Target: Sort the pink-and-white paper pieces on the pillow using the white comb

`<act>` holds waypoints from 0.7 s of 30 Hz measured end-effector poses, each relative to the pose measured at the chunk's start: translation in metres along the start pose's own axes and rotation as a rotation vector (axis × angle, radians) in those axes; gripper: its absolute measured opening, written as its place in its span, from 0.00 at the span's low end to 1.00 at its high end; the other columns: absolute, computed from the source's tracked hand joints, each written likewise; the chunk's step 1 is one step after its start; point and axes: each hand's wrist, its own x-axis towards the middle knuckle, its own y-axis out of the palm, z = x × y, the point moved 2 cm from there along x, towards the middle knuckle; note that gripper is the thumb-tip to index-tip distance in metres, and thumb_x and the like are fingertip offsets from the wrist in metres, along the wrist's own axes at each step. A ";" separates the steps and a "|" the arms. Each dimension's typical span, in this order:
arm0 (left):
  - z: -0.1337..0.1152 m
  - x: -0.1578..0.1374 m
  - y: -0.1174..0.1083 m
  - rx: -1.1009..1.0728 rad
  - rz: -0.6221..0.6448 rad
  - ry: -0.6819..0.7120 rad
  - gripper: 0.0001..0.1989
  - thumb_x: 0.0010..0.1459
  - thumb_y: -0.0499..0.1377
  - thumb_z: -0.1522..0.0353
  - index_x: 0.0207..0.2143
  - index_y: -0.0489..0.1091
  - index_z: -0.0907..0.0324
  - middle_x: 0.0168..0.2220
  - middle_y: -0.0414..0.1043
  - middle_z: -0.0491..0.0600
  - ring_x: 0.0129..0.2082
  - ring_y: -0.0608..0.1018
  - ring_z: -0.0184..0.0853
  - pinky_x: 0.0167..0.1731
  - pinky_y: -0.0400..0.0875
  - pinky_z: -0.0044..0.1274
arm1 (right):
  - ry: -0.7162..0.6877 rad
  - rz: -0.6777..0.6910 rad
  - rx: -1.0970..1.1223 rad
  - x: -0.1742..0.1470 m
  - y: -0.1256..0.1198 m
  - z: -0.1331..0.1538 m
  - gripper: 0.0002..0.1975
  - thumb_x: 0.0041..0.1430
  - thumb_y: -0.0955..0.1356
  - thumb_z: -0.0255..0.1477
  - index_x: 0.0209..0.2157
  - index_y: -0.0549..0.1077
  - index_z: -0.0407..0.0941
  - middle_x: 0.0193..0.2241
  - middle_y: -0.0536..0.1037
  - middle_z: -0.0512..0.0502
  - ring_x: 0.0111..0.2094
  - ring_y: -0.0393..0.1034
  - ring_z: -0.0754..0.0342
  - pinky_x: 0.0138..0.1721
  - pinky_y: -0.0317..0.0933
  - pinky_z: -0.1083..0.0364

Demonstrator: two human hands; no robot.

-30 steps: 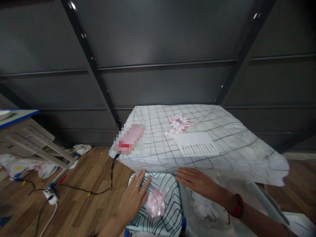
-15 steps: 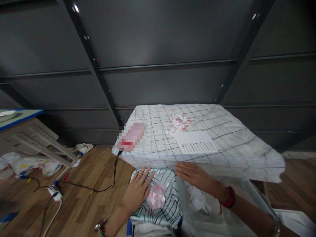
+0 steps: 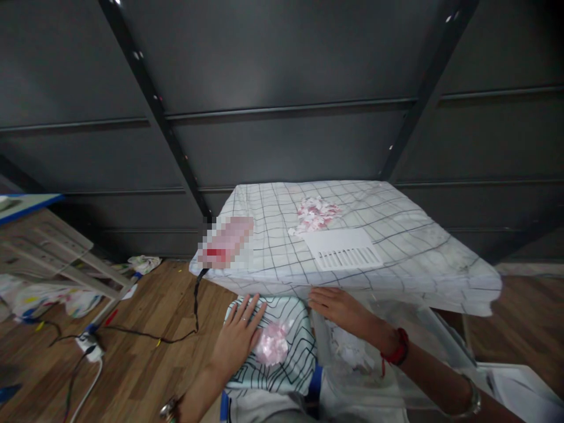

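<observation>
My left hand [image 3: 239, 332] lies flat with fingers spread on a pale green cloth with dark zigzag lines [image 3: 299, 367]. Close to its thumb, on that cloth, is a clump of shiny pink translucent film [image 3: 272, 343]. My right hand [image 3: 337, 306] is stretched out, palm down, over the near rim of a clear plastic bin [image 3: 396, 376], just below the table edge. Its fingers point left and hold nothing that I can see. White scraps [image 3: 352, 351] lie inside the bin beneath that forearm.
On the checked tablecloth [image 3: 418, 247] lie a slotted white card [image 3: 343, 248] and a heap of pink and white scraps [image 3: 318, 212]. A blurred pink object [image 3: 229, 241] with a black cable [image 3: 196, 305] sits at left. A power strip [image 3: 90, 348] rests on the wooden floor.
The whole view has shifted slightly, so things appear a little further left and higher. Both hands keep nearly the same places and poses.
</observation>
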 end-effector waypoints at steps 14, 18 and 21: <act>0.023 0.029 -0.007 -0.404 0.214 -0.264 0.18 0.61 0.46 0.75 0.48 0.69 0.56 0.42 0.71 0.52 0.43 0.71 0.40 0.44 0.62 0.35 | -0.033 0.208 0.122 0.024 -0.004 0.008 0.04 0.58 0.64 0.22 0.31 0.70 0.43 0.29 0.74 0.51 0.35 0.66 0.57 0.34 0.62 0.57; 0.012 0.035 -0.017 -0.508 0.311 -0.218 0.17 0.61 0.48 0.75 0.47 0.69 0.55 0.41 0.71 0.50 0.43 0.72 0.39 0.43 0.62 0.32 | -0.022 0.190 0.198 0.012 0.000 0.000 0.07 0.59 0.63 0.22 0.37 0.70 0.44 0.34 0.75 0.51 0.38 0.66 0.59 0.42 0.62 0.59; -0.001 0.032 -0.020 -0.440 0.339 -0.252 0.19 0.60 0.47 0.77 0.49 0.69 0.54 0.41 0.70 0.50 0.43 0.72 0.39 0.42 0.63 0.31 | 0.055 0.151 0.190 0.002 0.004 -0.002 0.08 0.59 0.61 0.19 0.33 0.70 0.43 0.31 0.74 0.50 0.36 0.68 0.58 0.40 0.63 0.58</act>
